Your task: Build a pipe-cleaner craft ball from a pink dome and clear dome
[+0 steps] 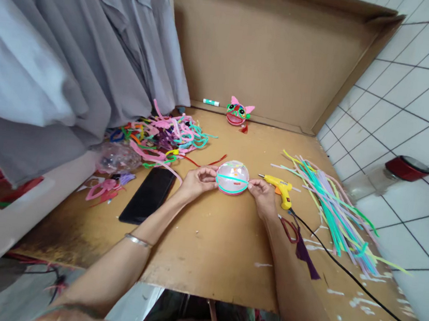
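Note:
A clear round plastic shell [232, 170] with pink and turquoise along its lower rim sits between my two hands over the table. A turquoise pipe cleaner [232, 179] stretches straight across its front. At its left end, my left hand [199, 180] pinches the pipe cleaner against the shell's side. My right hand [262, 194] pinches the other end with thumb and forefinger. Just beyond my right hand lies a yellow hot glue gun [279, 185], its nozzle pointing left.
Loose pipe cleaners [334, 206] lie at right, near red-handled scissors [290, 229] and a purple tassel [306, 257]. A tangled colourful heap [174, 132] and a black phone [148, 194] are at left. A finished animal head [237, 112] and a marker [210, 102] stand against the cardboard [267, 52].

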`<state>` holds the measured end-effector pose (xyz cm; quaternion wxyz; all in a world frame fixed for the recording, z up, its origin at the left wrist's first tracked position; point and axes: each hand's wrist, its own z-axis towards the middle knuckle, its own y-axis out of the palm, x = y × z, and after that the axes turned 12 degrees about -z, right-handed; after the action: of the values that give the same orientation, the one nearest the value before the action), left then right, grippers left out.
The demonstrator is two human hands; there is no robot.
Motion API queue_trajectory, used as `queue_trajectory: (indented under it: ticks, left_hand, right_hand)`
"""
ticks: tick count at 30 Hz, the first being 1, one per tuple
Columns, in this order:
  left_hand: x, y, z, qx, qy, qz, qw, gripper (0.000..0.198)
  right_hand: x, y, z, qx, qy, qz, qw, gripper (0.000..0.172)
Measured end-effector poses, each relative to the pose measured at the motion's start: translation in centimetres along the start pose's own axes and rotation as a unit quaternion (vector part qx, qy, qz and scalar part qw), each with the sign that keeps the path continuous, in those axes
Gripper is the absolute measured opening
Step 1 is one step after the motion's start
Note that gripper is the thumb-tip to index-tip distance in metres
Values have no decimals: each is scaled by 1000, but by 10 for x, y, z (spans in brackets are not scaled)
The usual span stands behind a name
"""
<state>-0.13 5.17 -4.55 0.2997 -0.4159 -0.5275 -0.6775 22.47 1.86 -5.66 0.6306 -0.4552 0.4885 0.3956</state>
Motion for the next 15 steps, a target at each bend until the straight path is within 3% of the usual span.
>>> queue_trajectory:
  ticks: [15]
  left_hand:
    - [3,1,-2,14,17,37,999,35]
  right_hand:
    - [5,-1,2,-2,-14,-2,1000,25]
